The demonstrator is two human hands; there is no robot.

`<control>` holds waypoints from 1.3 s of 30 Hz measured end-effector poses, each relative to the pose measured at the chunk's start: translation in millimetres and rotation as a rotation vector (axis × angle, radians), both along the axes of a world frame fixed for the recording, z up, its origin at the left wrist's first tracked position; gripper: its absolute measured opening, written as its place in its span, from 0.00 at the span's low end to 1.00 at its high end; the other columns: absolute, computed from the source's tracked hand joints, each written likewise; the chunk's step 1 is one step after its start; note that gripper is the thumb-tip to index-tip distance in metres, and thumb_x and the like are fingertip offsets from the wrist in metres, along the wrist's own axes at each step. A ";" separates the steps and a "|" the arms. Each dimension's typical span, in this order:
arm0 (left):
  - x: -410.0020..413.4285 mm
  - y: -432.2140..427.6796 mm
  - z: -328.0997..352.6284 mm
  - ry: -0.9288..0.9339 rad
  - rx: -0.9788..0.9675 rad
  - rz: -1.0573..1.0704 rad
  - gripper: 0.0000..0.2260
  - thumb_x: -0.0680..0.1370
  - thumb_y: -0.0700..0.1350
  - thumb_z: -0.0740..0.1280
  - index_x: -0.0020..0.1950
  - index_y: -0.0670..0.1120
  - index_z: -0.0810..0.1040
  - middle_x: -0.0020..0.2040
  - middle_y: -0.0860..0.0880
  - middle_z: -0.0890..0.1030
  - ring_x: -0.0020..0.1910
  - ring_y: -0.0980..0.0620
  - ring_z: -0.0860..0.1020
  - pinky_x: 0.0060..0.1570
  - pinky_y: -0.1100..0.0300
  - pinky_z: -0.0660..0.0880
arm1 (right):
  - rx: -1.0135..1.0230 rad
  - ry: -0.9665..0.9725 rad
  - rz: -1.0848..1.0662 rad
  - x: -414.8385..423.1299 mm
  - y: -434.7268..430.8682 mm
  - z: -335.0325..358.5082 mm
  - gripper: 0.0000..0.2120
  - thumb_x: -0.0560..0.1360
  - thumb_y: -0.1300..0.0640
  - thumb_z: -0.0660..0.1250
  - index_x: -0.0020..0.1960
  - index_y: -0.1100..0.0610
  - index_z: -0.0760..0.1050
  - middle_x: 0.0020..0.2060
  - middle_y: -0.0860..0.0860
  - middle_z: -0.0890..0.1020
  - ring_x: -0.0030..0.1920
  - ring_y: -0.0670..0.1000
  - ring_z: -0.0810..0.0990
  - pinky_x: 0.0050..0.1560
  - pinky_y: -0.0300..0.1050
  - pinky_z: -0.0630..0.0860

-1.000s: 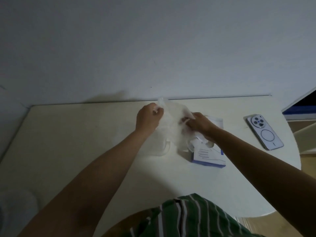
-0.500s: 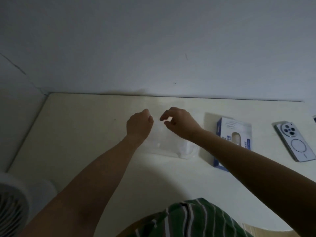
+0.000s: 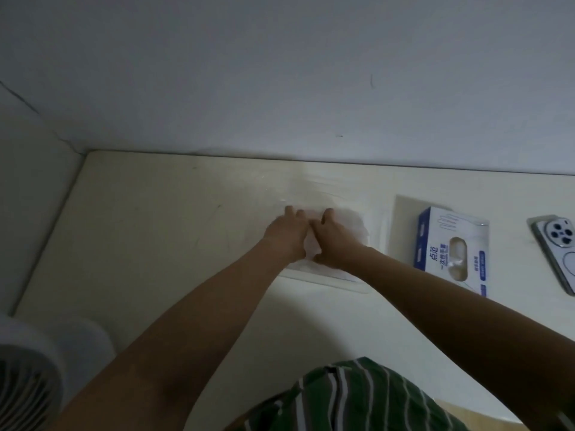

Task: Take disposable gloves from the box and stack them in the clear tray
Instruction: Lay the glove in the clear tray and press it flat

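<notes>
Head view showed both hands low inside the clear shallow plastic tray (image 3: 329, 280), on a thin whitish see-through glove (image 3: 354, 227). A second before, the same glove was held up in the air between the hands, above the tray. Half a second before, the hands were coming down with curled fingers. Now the left hand (image 3: 287, 236) lay palm down with its fingers stretched forward and pressed on the film. The right hand (image 3: 337, 244) touched it at the thumb side, its fingers bent down onto the glove. Whether this hand pinched the film or only pressed it, I could not tell.

I judged that this glove was already laid in the tray and was being smoothed, so this round was almost finished and the next glove should come from the box.

The white and blue cardboard glove box (image 3: 451, 250) stood just beside the tray on the right, not touching it, with its oval opening upward. The way from tray to box was short, and nothing lay between them. A pale phone (image 3: 557, 247) lay further right, apart from the box. The tray's far side was near the grey wall (image 3: 280, 73), so little room remained behind it. The cream desk (image 3: 149, 244) had wide bare surface on the left, and its left edge was well apart. A grey fan (image 3: 28, 387) stood at the near left corner, away from the arms.
</notes>
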State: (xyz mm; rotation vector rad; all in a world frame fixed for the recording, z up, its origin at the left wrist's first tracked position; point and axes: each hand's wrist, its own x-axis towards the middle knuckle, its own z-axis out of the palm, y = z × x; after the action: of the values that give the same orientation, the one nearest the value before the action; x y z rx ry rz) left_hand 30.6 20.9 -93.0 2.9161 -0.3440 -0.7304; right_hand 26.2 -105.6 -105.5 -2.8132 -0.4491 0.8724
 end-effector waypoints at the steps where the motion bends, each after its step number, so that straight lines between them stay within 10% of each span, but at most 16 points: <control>1: -0.2 3.3 -3.1 0.071 0.036 0.019 0.31 0.72 0.44 0.73 0.69 0.40 0.61 0.66 0.39 0.63 0.58 0.39 0.74 0.49 0.54 0.72 | -0.035 0.000 0.012 -0.2 -2.0 0.5 0.42 0.73 0.56 0.72 0.78 0.59 0.51 0.76 0.65 0.44 0.66 0.62 0.72 0.66 0.50 0.71; 7: -2.2 12.4 -13.8 0.129 0.166 -0.027 0.41 0.71 0.44 0.73 0.74 0.37 0.49 0.71 0.38 0.54 0.65 0.39 0.64 0.59 0.50 0.72 | -0.204 0.061 0.049 -2.5 -10.0 -1.9 0.53 0.70 0.53 0.75 0.78 0.60 0.39 0.75 0.66 0.47 0.73 0.64 0.59 0.68 0.50 0.66; 20: 1.6 7.4 -16.7 0.170 0.223 -0.008 0.39 0.75 0.43 0.68 0.76 0.35 0.46 0.71 0.36 0.53 0.66 0.37 0.64 0.62 0.49 0.70 | -0.169 0.041 0.031 -6.1 -6.8 3.8 0.45 0.75 0.58 0.68 0.78 0.60 0.39 0.74 0.66 0.52 0.71 0.62 0.63 0.66 0.49 0.68; 29: 12.1 -17.5 38.3 -0.326 0.014 0.170 0.10 0.78 0.42 0.59 0.54 0.45 0.78 0.49 0.46 0.81 0.47 0.45 0.79 0.40 0.57 0.70 | 0.314 -0.340 -0.124 9.1 -45.8 75.1 0.12 0.75 0.57 0.65 0.58 0.51 0.79 0.51 0.50 0.82 0.50 0.53 0.80 0.49 0.46 0.76; 39: -10.4 -178.8 64.2 -0.372 -0.425 -0.001 0.04 0.78 0.46 0.61 0.47 0.49 0.76 0.40 0.50 0.81 0.40 0.46 0.78 0.37 0.58 0.67 | 0.205 -0.392 -0.516 -28.9 -207.2 54.4 0.08 0.77 0.58 0.62 0.47 0.56 0.81 0.40 0.52 0.83 0.39 0.54 0.81 0.39 0.44 0.76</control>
State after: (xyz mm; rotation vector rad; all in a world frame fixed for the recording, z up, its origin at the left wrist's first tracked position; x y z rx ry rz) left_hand 20.2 -157.9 -28.7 2.6215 -0.4682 -0.0848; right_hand -2.8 -312.8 -51.1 -2.6980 0.1428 0.1628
